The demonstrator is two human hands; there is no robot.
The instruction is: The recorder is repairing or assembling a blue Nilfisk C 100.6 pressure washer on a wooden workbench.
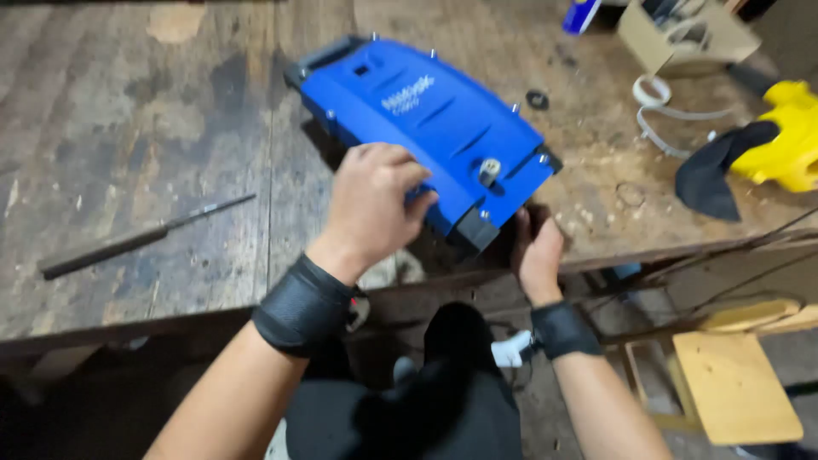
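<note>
A blue plastic machine housing (426,115) with black end caps and several small screws standing out of it lies tilted on the worn wooden workbench (136,153). My left hand (375,204) rests on its near edge with the fingers curled over the blue cover. At the black near corner, my right hand (537,251) grips the housing from below, at the bench's front edge. Both wrists carry black bands.
A long thin metal file (141,236) lies on the bench to the left. At the right are a yellow tool with a black cloth (767,153), white straps (665,106), a cardboard box (682,34) and a small black washer (537,99). A wooden stool (733,383) stands below right.
</note>
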